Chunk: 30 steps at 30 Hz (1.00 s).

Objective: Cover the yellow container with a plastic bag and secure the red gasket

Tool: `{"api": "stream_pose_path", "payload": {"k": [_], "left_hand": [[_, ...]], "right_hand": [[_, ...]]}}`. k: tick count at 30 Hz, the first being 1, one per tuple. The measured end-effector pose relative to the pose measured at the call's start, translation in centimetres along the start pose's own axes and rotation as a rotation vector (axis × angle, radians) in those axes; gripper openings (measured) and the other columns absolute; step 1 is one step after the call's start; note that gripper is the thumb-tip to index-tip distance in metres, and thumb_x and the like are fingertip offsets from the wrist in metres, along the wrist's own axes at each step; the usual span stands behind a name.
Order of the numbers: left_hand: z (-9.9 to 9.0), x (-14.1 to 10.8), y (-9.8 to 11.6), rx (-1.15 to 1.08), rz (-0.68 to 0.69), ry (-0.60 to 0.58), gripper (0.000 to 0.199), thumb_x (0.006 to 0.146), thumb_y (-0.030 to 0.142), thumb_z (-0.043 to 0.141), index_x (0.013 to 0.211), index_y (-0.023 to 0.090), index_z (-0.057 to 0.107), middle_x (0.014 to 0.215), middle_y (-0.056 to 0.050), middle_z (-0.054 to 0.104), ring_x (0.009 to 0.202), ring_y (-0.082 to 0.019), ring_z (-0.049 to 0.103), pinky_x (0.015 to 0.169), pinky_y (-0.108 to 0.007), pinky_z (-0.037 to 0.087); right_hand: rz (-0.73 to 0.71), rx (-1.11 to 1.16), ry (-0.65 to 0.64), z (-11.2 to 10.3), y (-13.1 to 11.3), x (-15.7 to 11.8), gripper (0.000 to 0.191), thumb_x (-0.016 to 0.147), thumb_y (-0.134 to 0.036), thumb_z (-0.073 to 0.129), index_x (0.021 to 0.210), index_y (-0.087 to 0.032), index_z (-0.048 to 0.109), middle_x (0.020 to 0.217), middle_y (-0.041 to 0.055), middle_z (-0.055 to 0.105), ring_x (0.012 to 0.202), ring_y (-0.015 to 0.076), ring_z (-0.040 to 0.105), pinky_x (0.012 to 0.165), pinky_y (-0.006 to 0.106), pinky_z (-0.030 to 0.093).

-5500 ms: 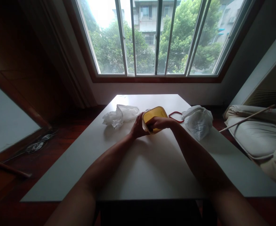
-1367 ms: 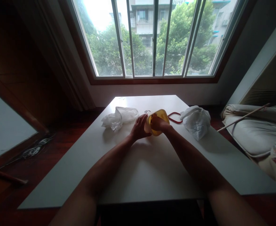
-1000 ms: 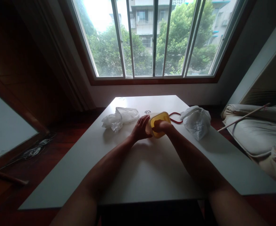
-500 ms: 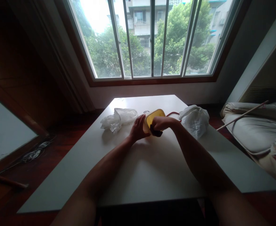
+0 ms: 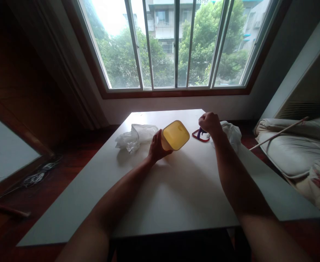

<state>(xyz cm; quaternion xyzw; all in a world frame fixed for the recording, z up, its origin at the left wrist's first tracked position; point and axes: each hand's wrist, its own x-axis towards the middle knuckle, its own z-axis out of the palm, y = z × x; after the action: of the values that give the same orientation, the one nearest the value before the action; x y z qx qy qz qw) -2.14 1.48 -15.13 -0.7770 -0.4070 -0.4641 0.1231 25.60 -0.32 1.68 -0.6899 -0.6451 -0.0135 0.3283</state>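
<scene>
Tub [image 5: 175, 135] first, tipped with its mouth toward the person, above the middle of the tabletop [image 5: 176, 196]; the left hand [image 5: 157, 146] has it by one side, that grip curved wide round the wall; whether the base touches down I can't tell from here. It looks like thin plastic to me, so I'd expect it light and fairly stiff, giving a little if squeezed, and smooth enough to slide in a lazy hold; the side wall seems the sound place to take it, with the thumb across from the fingers. Off to the right, the right hand [image 5: 210, 123] is balled up, its grip closed tight round the top of a purple strip [image 5: 200, 133]; the strip hangs over the red ring [image 5: 205, 141], touching or not I can't say; it looks soft, limp and nearly weightless, nothing there to break; one end is where I'd pinch it, since the middle would probably just fold. The left bag [image 5: 138, 136] sits beside the tub; the right bag [image 5: 233, 135] is partly behind the wrist.
</scene>
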Motion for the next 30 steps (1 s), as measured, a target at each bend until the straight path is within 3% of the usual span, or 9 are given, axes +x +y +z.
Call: {"api": "stream_pose_path", "payload": {"k": [6,10,13,15,17,20,22,25,30], "left_hand": [[-0.2,0.0,0.2,0.023,0.018,-0.023,0.130,0.059,0.046,0.089,0.157,0.015,0.010,0.149,-0.026,0.042,0.139,-0.045,0.043,0.109,-0.059,0.045],[-0.1,0.1,0.3,0.009,0.015,-0.025,0.128,0.060,0.048,0.088,0.158,0.016,0.011,0.149,-0.026,0.042,0.139,-0.045,0.043,0.109,-0.059,0.044],[-0.1,0.1,0.3,-0.008,-0.010,-0.034,0.127,0.059,0.048,0.088,0.157,0.016,0.013,0.150,-0.025,0.042,0.139,-0.045,0.042,0.110,-0.060,0.044],[0.0,0.0,0.3,-0.036,-0.015,-0.029,0.128,0.059,0.048,0.089,0.158,0.016,0.013,0.150,-0.025,0.042,0.140,-0.046,0.042,0.111,-0.061,0.043],[0.1,-0.1,0.3,-0.077,-0.016,-0.015,0.129,0.059,0.048,0.088,0.158,0.015,0.012,0.150,-0.026,0.042,0.141,-0.046,0.040,0.112,-0.062,0.041],[0.2,-0.3,0.2,-0.155,-0.051,0.010,0.130,0.062,0.054,0.086,0.159,0.014,0.009,0.154,-0.027,0.037,0.143,-0.049,0.036,0.114,-0.063,0.039],[0.2,-0.4,0.2,-0.198,-0.083,0.033,0.131,0.065,0.060,0.084,0.160,0.015,0.005,0.155,-0.027,0.034,0.144,-0.049,0.034,0.115,-0.062,0.039],[0.1,-0.4,0.2,-0.214,-0.098,0.055,0.136,0.067,0.065,0.081,0.161,0.017,-0.006,0.158,-0.028,0.031,0.146,-0.049,0.033,0.113,-0.059,0.041],[0.0,-0.3,0.1,-0.174,-0.126,0.010,0.127,0.078,0.064,0.072,0.161,0.018,-0.012,0.163,-0.027,0.025,0.148,-0.042,0.034,0.110,-0.056,0.046]], "right_hand": [[0.240,-0.221,-0.307,1.2,3.8,1.5,0.034,0.083,-0.025,0.062,0.105,-0.002,0.073,0.102,0.0271,0.073,0.097,0.0337,0.072,0.077,0.033,0.053],[0.317,-0.287,-0.281,0.5,4.3,1.5,0.036,0.085,-0.030,0.060,0.108,-0.005,0.074,0.111,0.0258,0.072,0.105,0.0332,0.071,0.082,0.034,0.054],[0.242,-0.255,-0.186,-0.3,3.0,1.3,0.040,0.088,-0.033,0.058,0.112,-0.004,0.073,0.115,0.0263,0.071,0.111,0.0344,0.068,0.090,0.037,0.053],[0.116,-0.184,-0.196,-0.5,1.7,0.8,0.037,0.090,-0.035,0.057,0.105,-0.007,0.076,0.108,0.0224,0.074,0.105,0.0315,0.070,0.089,0.035,0.052],[-0.055,-0.069,-0.287,-0.3,0.6,0.3,0.034,0.092,-0.038,0.058,0.102,-0.011,0.077,0.103,0.0169,0.076,0.096,0.0261,0.072,0.085,0.029,0.051],[-0.225,0.069,-0.473,0.5,-0.7,-0.6,0.037,0.089,-0.039,0.066,0.115,-0.013,0.073,0.108,0.0129,0.076,0.088,0.0199,0.072,0.073,0.023,0.051],[-0.236,0.096,-0.568,1.3,-1.1,-1.0,0.037,0.088,-0.033,0.068,0.118,-0.012,0.070,0.105,0.0130,0.076,0.080,0.0175,0.071,0.065,0.021,0.049],[-0.211,0.158,-0.627,2.6,-1.3,-1.1,0.021,0.089,-0.022,0.063,0.104,-0.010,0.071,0.086,0.0107,0.077,0.065,0.0143,0.069,0.056,0.019,0.047],[-0.155,0.248,-0.518,4.4,-1.3,-0.6,0.014,0.087,-0.018,0.058,0.083,-0.011,0.069,0.069,0.0087,0.074,0.051,0.0128,0.065,0.047,0.018,0.046]]}}
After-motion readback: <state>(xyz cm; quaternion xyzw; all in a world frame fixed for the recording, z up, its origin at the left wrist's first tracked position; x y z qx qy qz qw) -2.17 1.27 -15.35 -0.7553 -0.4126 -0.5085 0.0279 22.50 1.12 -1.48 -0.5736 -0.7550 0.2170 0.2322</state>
